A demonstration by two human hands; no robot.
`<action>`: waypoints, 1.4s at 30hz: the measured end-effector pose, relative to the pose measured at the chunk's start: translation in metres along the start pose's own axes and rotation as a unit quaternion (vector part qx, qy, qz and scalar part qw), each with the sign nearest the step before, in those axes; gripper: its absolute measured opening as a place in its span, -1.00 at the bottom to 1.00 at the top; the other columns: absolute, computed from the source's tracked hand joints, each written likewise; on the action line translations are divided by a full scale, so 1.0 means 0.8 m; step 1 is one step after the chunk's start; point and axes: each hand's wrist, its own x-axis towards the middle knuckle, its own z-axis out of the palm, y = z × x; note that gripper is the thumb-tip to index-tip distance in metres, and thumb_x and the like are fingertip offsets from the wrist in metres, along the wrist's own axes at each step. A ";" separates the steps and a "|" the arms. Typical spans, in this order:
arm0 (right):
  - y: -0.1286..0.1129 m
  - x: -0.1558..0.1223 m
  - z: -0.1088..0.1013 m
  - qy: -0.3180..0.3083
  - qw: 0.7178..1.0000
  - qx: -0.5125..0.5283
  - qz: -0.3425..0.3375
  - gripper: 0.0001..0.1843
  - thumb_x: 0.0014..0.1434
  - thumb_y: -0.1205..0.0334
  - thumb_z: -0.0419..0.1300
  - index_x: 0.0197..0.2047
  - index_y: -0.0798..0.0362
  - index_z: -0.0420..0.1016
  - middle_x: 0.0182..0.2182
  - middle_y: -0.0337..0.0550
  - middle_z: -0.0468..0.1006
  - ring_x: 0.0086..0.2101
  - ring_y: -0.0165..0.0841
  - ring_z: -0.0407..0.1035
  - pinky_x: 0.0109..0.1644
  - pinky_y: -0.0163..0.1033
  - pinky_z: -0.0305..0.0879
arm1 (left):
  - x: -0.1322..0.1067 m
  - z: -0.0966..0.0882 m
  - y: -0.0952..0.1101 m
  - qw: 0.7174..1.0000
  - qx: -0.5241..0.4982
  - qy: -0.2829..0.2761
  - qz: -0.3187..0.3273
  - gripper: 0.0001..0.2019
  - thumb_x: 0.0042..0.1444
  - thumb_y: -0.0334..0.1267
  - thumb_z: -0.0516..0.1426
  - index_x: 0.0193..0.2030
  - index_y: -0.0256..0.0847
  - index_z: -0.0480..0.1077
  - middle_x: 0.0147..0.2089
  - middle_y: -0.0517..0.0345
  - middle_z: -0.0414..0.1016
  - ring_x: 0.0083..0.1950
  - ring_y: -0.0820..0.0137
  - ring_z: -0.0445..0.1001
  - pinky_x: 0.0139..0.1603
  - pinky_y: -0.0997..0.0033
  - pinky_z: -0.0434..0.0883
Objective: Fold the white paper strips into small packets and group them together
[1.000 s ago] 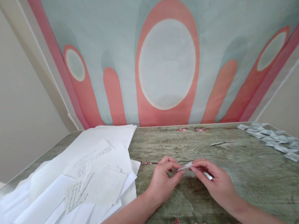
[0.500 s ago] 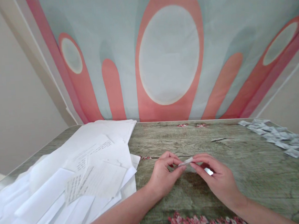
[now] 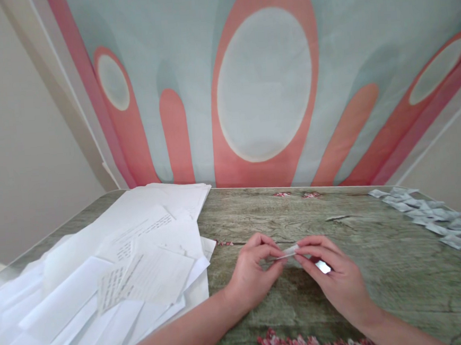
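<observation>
A small folded piece of paper (image 3: pixel 289 252) is held just above the table, stretched between both hands. My left hand (image 3: pixel 256 269) pinches its left end between thumb and fingers. At its right end, the thumb and fingertips of my right hand (image 3: pixel 336 273) are closed on it. A bright white spot shows in the gap under my right fingers; I cannot make out what it is. Left of my left forearm lies a spread heap of white paper sheets (image 3: pixel 163 279), some with printed text.
The wood-patterned table (image 3: pixel 257 213) has pink blossom prints. Several small folded paper pieces (image 3: pixel 433 215) lie in overlapping rows at the far right edge. Behind the table stands a wall covering (image 3: pixel 189 48) with coral shapes on grey-green.
The fingers have shifted slightly on the paper, and it now looks flatter and narrower. The view has moved a little; the heap and the folded pieces lie as before.
</observation>
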 end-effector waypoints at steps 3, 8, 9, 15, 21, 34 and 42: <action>0.002 0.000 -0.001 -0.008 1.000 -0.001 -0.008 -0.93 0.15 0.28 0.17 -0.29 -0.04 0.48 -0.24 -0.17 0.41 -0.27 -0.37 0.37 -0.28 -0.32 0.32 | -0.001 -0.001 -0.001 0.999 0.027 0.015 0.031 -0.83 0.00 -0.51 0.15 -0.33 -0.19 0.50 -0.28 0.14 0.33 -0.22 0.43 0.37 -0.17 0.44 0.33; 0.003 -0.001 -0.002 -0.016 0.999 -0.010 -0.031 -0.91 0.14 0.31 0.17 -0.28 -0.03 0.48 -0.23 -0.16 0.41 -0.32 -0.40 0.37 -0.28 -0.32 0.33 | -0.005 -0.004 -0.001 0.992 0.095 0.036 0.081 -0.75 -0.03 -0.54 0.13 -0.29 -0.14 0.50 -0.24 0.13 0.36 -0.19 0.40 0.37 -0.17 0.41 0.33; 0.003 -0.001 -0.003 -0.017 0.999 -0.014 -0.038 -0.91 0.14 0.32 0.17 -0.28 -0.03 0.49 -0.23 -0.16 0.41 -0.32 -0.40 0.37 -0.28 -0.32 0.33 | -0.005 -0.004 -0.001 0.989 0.110 0.039 0.093 -0.75 -0.03 -0.54 0.13 -0.29 -0.13 0.50 -0.23 0.12 0.36 -0.19 0.39 0.37 -0.17 0.39 0.32; 0.005 0.000 -0.004 -0.016 0.997 -0.030 -0.070 -0.89 0.15 0.32 0.15 -0.28 -0.04 0.50 -0.25 -0.15 0.48 -0.25 -0.34 0.41 -0.21 -0.29 0.35 | -0.009 -0.006 -0.007 0.973 0.173 0.031 0.147 -0.77 0.02 -0.50 0.11 -0.25 -0.11 0.47 -0.20 0.11 0.38 -0.16 0.35 0.34 -0.13 0.32 0.30; 0.011 -0.004 -0.003 -0.027 0.998 -0.024 -0.053 -0.88 0.17 0.30 0.13 -0.27 -0.04 0.49 -0.28 -0.21 0.57 -0.28 -0.36 0.47 -0.17 -0.32 0.37 | -0.007 -0.007 -0.008 0.974 0.173 0.022 0.147 -0.78 0.06 -0.48 0.11 -0.22 -0.08 0.44 -0.16 0.12 0.36 -0.13 0.35 0.33 -0.10 0.30 0.29; 0.011 0.008 0.000 -0.063 0.961 0.103 0.250 -0.68 0.11 -0.03 0.14 -0.31 0.05 0.50 -0.42 -0.14 0.60 -0.47 -0.32 0.43 -0.38 -0.30 0.37 | 0.006 -0.009 -0.012 0.991 0.033 0.125 0.045 -0.89 0.07 -0.48 0.13 -0.31 -0.20 0.37 -0.21 0.13 0.32 -0.15 0.39 0.34 -0.14 0.40 0.33; 0.007 0.006 0.002 -0.070 0.950 0.140 0.270 -0.66 0.06 -0.06 0.18 -0.33 0.07 0.51 -0.46 -0.15 0.59 -0.47 -0.33 0.43 -0.41 -0.32 0.35 | 0.008 -0.009 -0.008 0.992 0.018 0.119 0.030 -0.87 0.07 -0.43 0.15 -0.27 -0.18 0.50 -0.27 0.13 0.38 -0.21 0.41 0.39 -0.15 0.41 0.36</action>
